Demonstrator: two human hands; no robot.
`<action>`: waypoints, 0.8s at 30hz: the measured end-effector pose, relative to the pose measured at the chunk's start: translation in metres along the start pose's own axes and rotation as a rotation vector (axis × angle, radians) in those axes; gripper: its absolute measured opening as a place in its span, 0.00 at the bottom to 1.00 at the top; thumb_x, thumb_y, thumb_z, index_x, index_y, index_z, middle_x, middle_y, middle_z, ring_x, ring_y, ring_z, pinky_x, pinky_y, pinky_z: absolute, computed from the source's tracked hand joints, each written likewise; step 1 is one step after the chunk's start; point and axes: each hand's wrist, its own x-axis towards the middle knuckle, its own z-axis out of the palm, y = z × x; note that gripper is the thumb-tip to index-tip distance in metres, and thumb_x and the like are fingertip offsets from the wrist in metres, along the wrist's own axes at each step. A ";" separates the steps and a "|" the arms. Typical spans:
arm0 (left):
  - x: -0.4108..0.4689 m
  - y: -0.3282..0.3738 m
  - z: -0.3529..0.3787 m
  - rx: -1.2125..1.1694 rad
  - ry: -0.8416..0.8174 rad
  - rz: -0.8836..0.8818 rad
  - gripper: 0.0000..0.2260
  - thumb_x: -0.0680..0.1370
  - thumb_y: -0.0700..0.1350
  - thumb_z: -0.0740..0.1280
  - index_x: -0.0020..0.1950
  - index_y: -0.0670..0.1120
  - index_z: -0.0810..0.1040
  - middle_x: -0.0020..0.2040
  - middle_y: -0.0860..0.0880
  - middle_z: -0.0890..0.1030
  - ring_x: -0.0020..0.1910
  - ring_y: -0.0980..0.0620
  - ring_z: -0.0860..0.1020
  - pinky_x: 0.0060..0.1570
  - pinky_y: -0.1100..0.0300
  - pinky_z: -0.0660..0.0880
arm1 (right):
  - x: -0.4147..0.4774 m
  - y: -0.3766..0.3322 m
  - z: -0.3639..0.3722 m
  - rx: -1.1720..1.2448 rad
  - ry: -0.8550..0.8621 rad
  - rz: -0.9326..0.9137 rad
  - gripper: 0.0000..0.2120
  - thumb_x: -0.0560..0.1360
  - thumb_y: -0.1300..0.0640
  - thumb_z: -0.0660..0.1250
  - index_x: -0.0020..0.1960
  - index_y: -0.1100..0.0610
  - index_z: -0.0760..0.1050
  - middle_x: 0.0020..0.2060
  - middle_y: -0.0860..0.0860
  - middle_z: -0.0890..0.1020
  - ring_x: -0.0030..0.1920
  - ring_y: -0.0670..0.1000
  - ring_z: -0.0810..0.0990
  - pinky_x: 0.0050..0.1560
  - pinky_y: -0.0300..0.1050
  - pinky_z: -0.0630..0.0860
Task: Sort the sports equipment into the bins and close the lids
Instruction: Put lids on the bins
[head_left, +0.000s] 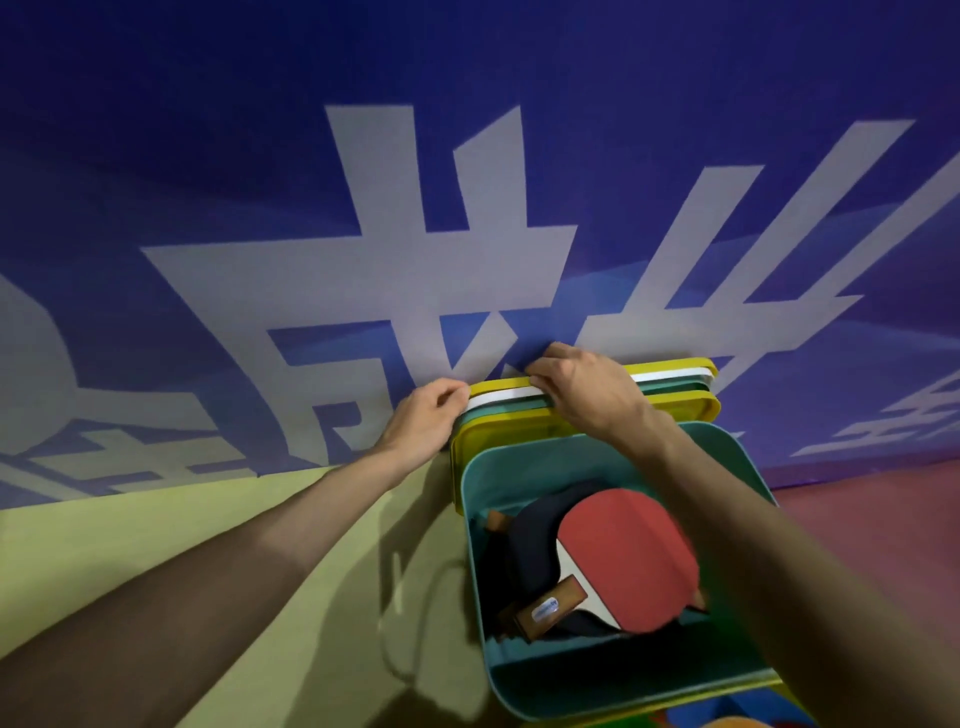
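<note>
I am looking down along both forearms at a stack of lids (691, 401) standing on edge against a blue banner (208, 156) printed with large pale characters. From the wall outward I am seeing a rear yellow lid (670, 364), a white lid (498, 397), a teal lid (670, 386) and a front yellow lid (519, 436), all packed closely together.

My left hand (426, 415) is pinching the stack's upper left corner between thumb and fingertips. My right hand (582, 389) is curling its fingers over the top edge near the middle. I cannot tell which single lid either hand is holding.

Just in front of the stack, an open teal bin (623, 673) is sitting on the floor, holding a red-faced table tennis paddle (623, 551) on top of darker ones.

I am judging these lids to be thin, stiff, light plastic with smooth faces. Nested like this, they are likely to slide against each other or tip forward together.

The teal lid looks like the match for this bin. I would be working fingertips in behind its top rim, then gripping that rim towards both ends and lifting straight up while the neighbouring lids are kept back against the banner.
</note>
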 end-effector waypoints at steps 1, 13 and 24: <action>0.001 0.001 0.001 0.004 -0.006 0.009 0.14 0.81 0.52 0.58 0.62 0.50 0.77 0.57 0.52 0.80 0.56 0.52 0.76 0.48 0.61 0.71 | 0.000 0.002 0.000 0.029 -0.042 -0.008 0.13 0.81 0.52 0.56 0.57 0.53 0.78 0.53 0.54 0.79 0.52 0.59 0.79 0.48 0.52 0.74; 0.015 0.016 0.000 0.025 -0.212 -0.110 0.12 0.80 0.51 0.61 0.56 0.51 0.81 0.51 0.54 0.81 0.49 0.56 0.77 0.41 0.62 0.72 | 0.012 0.007 -0.013 0.403 -0.319 0.194 0.13 0.79 0.57 0.60 0.57 0.57 0.81 0.56 0.52 0.82 0.52 0.52 0.77 0.54 0.43 0.72; 0.025 0.003 0.005 -0.037 -0.119 -0.196 0.16 0.78 0.59 0.60 0.46 0.50 0.81 0.44 0.49 0.81 0.47 0.48 0.78 0.50 0.52 0.76 | 0.032 0.015 0.003 0.380 -0.233 0.378 0.13 0.77 0.50 0.66 0.49 0.60 0.82 0.46 0.55 0.83 0.45 0.53 0.78 0.49 0.44 0.74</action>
